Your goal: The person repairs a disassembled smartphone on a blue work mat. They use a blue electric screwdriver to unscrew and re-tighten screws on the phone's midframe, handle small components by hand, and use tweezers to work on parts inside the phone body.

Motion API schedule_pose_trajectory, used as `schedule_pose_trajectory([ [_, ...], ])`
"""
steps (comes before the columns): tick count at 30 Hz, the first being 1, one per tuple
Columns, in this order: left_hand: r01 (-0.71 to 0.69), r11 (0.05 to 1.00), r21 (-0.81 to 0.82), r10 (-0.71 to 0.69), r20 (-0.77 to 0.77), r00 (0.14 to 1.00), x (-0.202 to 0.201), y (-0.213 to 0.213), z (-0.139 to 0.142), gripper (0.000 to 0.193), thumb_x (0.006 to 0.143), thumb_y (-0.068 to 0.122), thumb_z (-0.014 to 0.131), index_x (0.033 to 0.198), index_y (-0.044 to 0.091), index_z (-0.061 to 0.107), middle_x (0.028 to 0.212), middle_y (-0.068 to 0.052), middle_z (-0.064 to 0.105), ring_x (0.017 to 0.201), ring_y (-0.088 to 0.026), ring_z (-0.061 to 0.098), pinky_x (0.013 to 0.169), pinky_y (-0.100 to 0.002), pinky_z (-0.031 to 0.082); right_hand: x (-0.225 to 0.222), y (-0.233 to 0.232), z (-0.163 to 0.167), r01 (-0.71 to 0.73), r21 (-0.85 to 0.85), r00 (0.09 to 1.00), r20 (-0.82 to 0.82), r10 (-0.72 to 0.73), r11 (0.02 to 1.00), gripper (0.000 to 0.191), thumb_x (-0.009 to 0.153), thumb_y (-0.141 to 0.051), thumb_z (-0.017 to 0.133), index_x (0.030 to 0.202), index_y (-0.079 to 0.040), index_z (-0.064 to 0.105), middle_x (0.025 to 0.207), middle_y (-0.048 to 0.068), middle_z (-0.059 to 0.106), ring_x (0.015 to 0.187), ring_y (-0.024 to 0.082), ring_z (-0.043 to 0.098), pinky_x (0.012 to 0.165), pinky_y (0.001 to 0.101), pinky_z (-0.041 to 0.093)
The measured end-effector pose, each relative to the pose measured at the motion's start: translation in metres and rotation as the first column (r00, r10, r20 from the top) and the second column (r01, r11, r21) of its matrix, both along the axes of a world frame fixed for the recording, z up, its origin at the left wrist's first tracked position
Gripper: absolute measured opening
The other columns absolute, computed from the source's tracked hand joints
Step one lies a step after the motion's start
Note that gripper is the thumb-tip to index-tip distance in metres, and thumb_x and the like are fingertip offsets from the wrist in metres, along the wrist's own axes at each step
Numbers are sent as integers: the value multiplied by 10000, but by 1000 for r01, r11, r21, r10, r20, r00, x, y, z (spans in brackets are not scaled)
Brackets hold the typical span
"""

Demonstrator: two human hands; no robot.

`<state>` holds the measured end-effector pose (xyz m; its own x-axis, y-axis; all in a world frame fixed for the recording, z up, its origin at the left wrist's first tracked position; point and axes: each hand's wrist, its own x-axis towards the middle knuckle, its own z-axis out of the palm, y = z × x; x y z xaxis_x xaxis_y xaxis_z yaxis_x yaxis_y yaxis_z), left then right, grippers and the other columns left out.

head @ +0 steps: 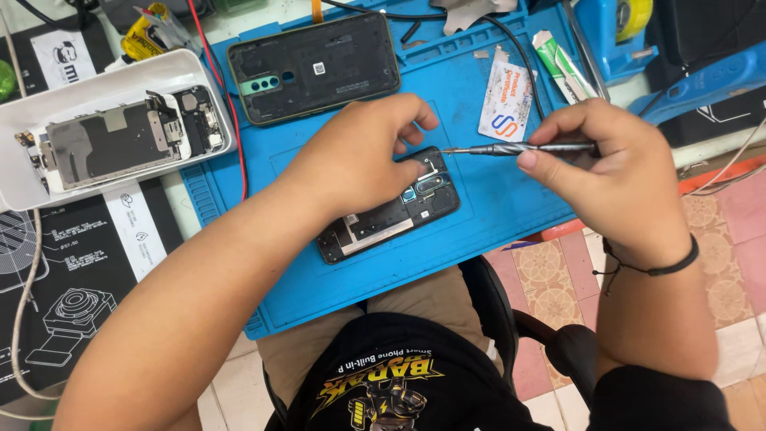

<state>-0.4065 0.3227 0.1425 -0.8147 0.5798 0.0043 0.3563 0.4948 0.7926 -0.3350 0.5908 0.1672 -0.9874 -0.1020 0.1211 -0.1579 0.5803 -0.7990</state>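
An opened black phone [399, 211] lies back-side up on the blue work mat [319, 271], its inner boards and camera module showing. My left hand [355, 152] rests on the phone's upper half, fingers curled and pinching near its top edge. My right hand [602, 164] grips a slim metal screwdriver [511, 148] held level, its tip pointing left and reaching the fingertips of my left hand just above the phone.
The phone's dark back cover [315, 68] lies inside-up at the mat's far side. A white tray [96, 88] at left holds another dismantled phone [128, 140]. A white card [505, 100], a small tube [562, 64], cables and blue tools crowd the right.
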Motion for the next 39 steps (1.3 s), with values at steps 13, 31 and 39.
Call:
schedule_pose_trajectory([
  [13,-160,974,163,129,186,974,35,-36,19,398,906,62,728,1280,107,598,913,-23,775,791,-85,724,698,-239,567,-7,-26,-34,23,-421,969,233,84,907,149,952,-64,751,1022,2,637,913,60,670,788,140,696,726,262,551],
  [31,-422,905,-49,413,-129,902,109,-77,-1,1000,701,223,928,1522,75,376,1298,-166,648,1217,-353,575,1023,-447,460,-30,-104,-4,-326,212,907,-203,368,921,203,917,-155,824,928,-20,673,840,95,683,743,193,719,651,293,566],
  [39,-455,890,34,453,-179,873,125,-76,-33,1237,674,260,946,1597,-15,170,1376,-170,635,1279,-360,543,1104,-444,412,-44,-134,12,-373,448,817,-257,517,812,170,873,-153,804,897,-38,680,798,128,669,743,336,667,620,439,508],
])
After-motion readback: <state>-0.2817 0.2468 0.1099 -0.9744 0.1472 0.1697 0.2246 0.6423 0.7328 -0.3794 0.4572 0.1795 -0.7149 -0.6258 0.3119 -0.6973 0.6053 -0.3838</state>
